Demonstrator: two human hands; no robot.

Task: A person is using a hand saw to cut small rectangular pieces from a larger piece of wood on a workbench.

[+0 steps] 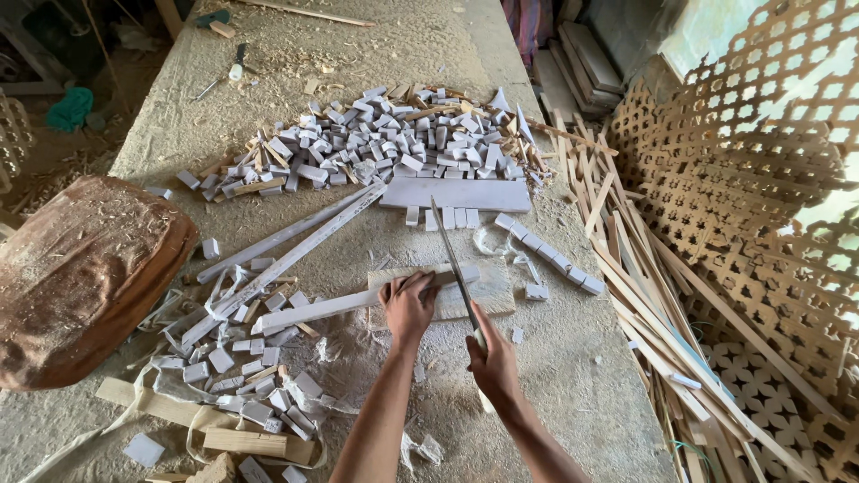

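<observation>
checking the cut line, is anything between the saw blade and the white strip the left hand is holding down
Nothing visible is. The saw blade, held by the right hand, already lies across the white strip just right of the left hand, over the wooden block.

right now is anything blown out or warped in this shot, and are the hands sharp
Head view: daylight through the carved wooden lattice panel at upper right is blown out; the long sawdust-covered workbench is evenly lit with soft shadows; wide-angle bending shows at the edges; the left hand and right hand holding the long thin saw blade look fairly sharp.
</observation>
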